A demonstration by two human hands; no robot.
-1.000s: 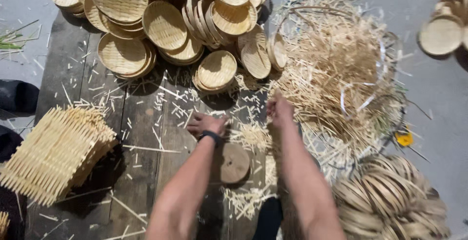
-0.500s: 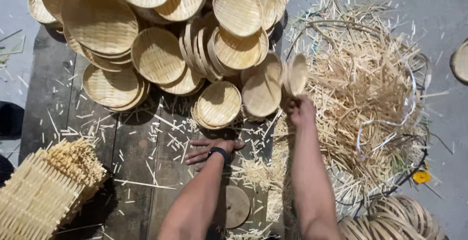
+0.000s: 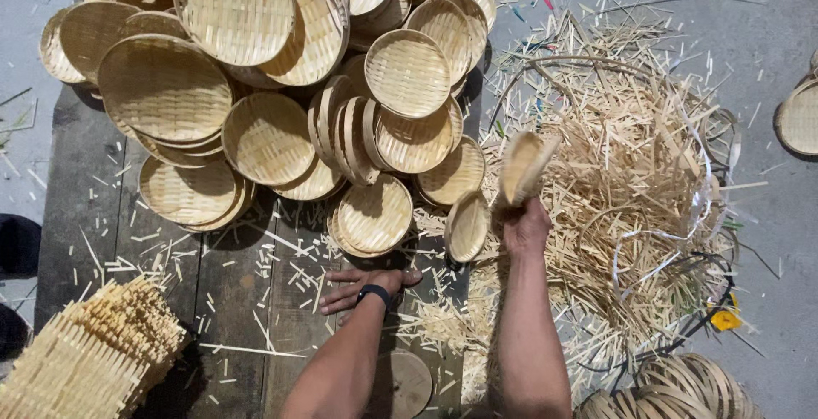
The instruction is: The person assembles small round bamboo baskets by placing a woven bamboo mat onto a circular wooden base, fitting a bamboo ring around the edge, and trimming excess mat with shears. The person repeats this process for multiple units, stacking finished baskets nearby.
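Note:
My right hand [image 3: 524,227] is raised and grips a small round woven bamboo tray [image 3: 521,166] by its lower rim, holding it on edge beside the heap of finished trays [image 3: 281,87]. My left hand [image 3: 368,286], a dark band on its wrist, lies flat with fingers spread on the dark wooden board [image 3: 230,300], just below a short stack of small trays [image 3: 375,215]. Another small tray [image 3: 467,226] leans on edge right beside my right hand.
A big heap of bamboo offcuts and strips [image 3: 630,189] lies to the right on the grey floor. Coiled bamboo rims [image 3: 682,389] sit at the bottom right, a square woven stack [image 3: 85,359] at the bottom left, a round wooden disc [image 3: 407,383] between my arms.
My right hand has lifted a small woven tray from the board up toward the pile. My left hand has stayed flat on the board. The view has shifted toward the pile.

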